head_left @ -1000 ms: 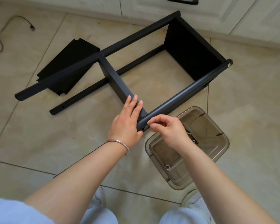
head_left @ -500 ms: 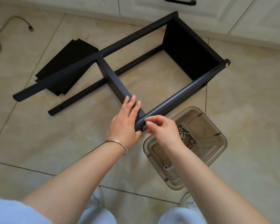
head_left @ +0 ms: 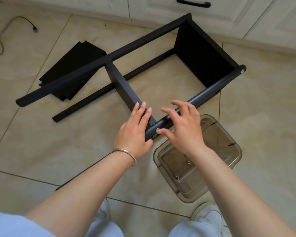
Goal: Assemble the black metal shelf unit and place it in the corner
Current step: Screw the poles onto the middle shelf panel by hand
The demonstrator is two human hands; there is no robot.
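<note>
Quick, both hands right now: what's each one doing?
Left hand: open, straight fingers resting on the shelf panel beside the post.
Right hand: open, fingers spread, thumb touching the screw.

The black metal shelf unit [head_left: 161,72] lies on its side on the tiled floor, only partly put together: two round posts sit raised and roughly parallel, joined by a deep shelf panel [head_left: 203,60] at the far end and a narrower panel [head_left: 125,88] across the middle. A third post [head_left: 109,88] lies flat on the floor beneath the frame, and a loose flat shelf panel [head_left: 70,72] lies on the tiles to the left, partly under the far raised post. A silver screw head [head_left: 157,129] shows near the close end of the nearer raised post [head_left: 203,96].
</note>
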